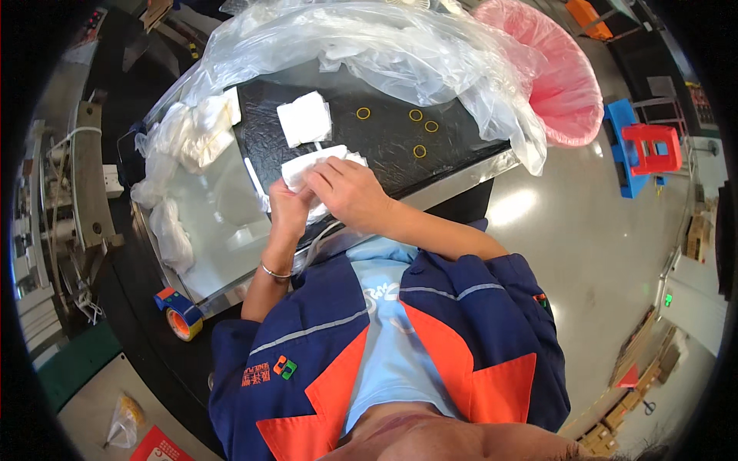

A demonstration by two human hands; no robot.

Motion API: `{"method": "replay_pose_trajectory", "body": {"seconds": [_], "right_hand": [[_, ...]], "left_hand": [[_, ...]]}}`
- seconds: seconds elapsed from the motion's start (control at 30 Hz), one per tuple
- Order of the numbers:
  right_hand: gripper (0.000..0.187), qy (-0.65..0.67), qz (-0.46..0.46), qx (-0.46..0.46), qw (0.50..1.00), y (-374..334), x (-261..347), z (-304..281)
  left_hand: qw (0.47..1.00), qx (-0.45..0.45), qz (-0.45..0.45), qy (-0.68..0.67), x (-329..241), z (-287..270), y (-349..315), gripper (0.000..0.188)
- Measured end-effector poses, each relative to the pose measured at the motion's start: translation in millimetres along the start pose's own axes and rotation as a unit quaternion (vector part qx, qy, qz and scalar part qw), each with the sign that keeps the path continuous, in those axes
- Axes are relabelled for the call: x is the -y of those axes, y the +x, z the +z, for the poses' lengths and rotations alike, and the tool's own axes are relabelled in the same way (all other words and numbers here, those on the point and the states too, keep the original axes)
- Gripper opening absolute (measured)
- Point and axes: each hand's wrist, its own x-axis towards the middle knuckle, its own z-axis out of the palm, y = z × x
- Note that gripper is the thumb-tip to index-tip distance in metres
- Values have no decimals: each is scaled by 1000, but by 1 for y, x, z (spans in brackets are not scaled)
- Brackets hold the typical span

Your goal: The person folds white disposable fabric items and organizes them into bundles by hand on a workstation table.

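I see a dark-topped surface, clear plastic sheeting heaped along its far side. My right hand and left hand meet near the surface's front edge, just short of a white stack. Each grip is narrow, both holding one folded white bundle. Four yellow bands lie beyond it to the right.

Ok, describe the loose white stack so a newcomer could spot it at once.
Find the clear plastic heap, then the black surface on its near side. On that surface's left part lies a squarish white stack. Unlike the white bundle at the left hand and right hand, it's untouched.
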Motion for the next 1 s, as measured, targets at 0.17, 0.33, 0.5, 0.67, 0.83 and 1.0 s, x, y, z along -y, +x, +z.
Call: {"method": "replay_pose_trajectory", "body": {"seconds": [0.17, 0.33, 0.5, 0.67, 0.83, 1.0], "right_hand": [[19, 35, 77, 79, 993, -2, 4, -14], [8, 84, 28, 13, 996, 10, -11, -22], [5, -18, 255, -112, 960, 14, -64, -41], [14, -163, 282, -12, 945, -51, -124, -50], [29, -267, 348, 182, 880, -74, -132, -77], [45, 152, 234, 55, 959, -18, -87, -64]], "left_hand": [[977, 19, 92, 192, -6, 6, 0, 21], [902, 49, 186, 386, -22, 29, -6, 17], [940, 34, 143, 309, -27, 36, -8, 21], [990, 67, 6, 126, -15, 20, -6, 24], [998, 42, -18, 34, -8, 17, -2, 26], [998, 47, -32, 30, -12, 22, -3, 29]]}}
